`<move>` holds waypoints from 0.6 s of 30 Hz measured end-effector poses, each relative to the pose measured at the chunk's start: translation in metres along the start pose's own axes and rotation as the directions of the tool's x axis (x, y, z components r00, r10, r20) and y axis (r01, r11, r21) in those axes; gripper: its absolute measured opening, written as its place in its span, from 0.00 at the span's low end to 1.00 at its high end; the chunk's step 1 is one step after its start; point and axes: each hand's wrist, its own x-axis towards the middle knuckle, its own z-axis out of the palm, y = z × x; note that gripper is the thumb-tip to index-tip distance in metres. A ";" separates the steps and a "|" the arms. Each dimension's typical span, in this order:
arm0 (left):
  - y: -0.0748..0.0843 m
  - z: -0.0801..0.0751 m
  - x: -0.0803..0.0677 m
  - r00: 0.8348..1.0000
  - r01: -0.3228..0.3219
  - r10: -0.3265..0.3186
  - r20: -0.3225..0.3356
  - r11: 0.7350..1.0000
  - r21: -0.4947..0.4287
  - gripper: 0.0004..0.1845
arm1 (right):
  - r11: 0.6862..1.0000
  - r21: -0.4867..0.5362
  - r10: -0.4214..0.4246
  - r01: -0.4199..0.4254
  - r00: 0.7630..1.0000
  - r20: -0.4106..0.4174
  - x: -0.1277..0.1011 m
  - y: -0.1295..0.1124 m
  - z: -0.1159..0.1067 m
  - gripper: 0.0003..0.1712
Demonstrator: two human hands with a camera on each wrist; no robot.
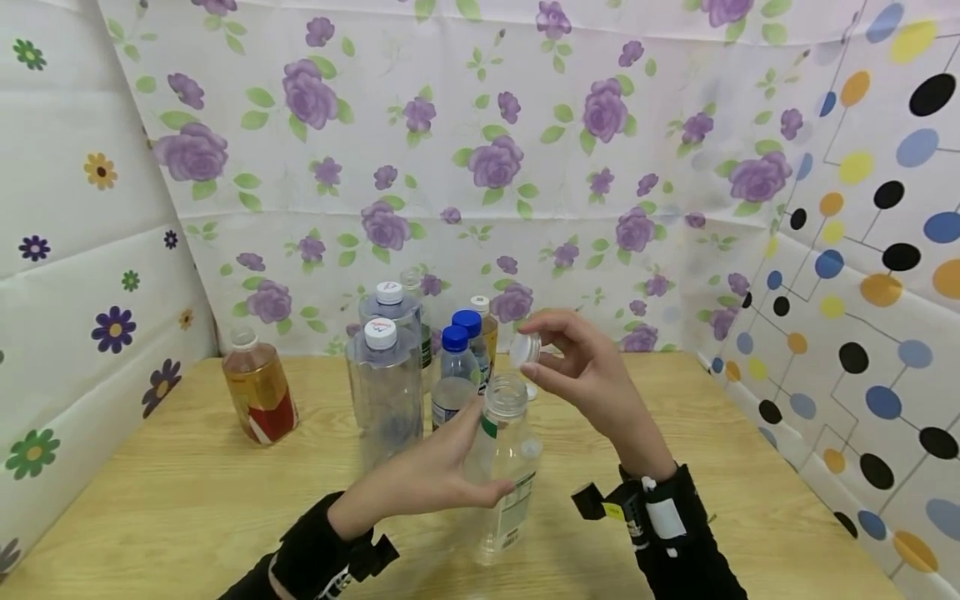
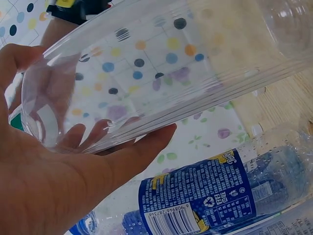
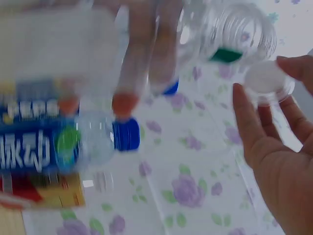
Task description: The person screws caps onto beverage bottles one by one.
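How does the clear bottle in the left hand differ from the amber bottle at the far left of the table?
The clear bottle is uncapped, its open neck showing; the amber bottle wears its cap. The clear bottle looks empty and is gripped by the left hand; the amber bottle holds brownish liquid and stands alone, untouched. The right hand pinches a clear cap. Both stand upright.

L hand [image 1: 427,475] fingers curled in a grip, R hand [image 1: 592,371] raised w/ fingers pinching.

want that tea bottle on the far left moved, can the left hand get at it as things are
Probably not right away: the left hand grips the clear open bottle. The table between it and the amber tea bottle looks free, so it would need to set the bottle down first.
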 end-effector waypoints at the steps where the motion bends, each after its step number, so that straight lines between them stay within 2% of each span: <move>1: 0.000 0.000 0.000 1.000 -0.002 0.002 0.003 1.000 -0.003 0.55 | 0.997 0.072 -0.020 0.019 1.000 0.016 0.000 -0.002 0.004 0.19; 3: 0.001 0.000 0.000 1.000 -0.006 0.006 0.007 1.000 -0.011 0.56 | 0.982 0.189 -0.042 0.033 0.998 0.046 0.000 -0.003 0.009 0.18; 5: 0.001 0.000 -0.001 1.000 -0.012 0.013 0.007 1.000 -0.016 0.56 | 0.970 0.240 -0.050 0.032 0.996 0.069 0.000 -0.001 0.013 0.18; 11: 0.000 0.001 -0.001 1.000 -0.009 0.009 0.005 1.000 -0.011 0.56 | 0.966 0.259 -0.043 0.017 0.995 0.095 0.000 0.009 0.013 0.15; 18: -0.001 0.002 0.001 1.000 -0.027 0.027 -0.004 0.999 -0.021 0.56 | 0.959 0.272 -0.126 0.082 0.981 0.147 0.001 0.020 0.010 0.11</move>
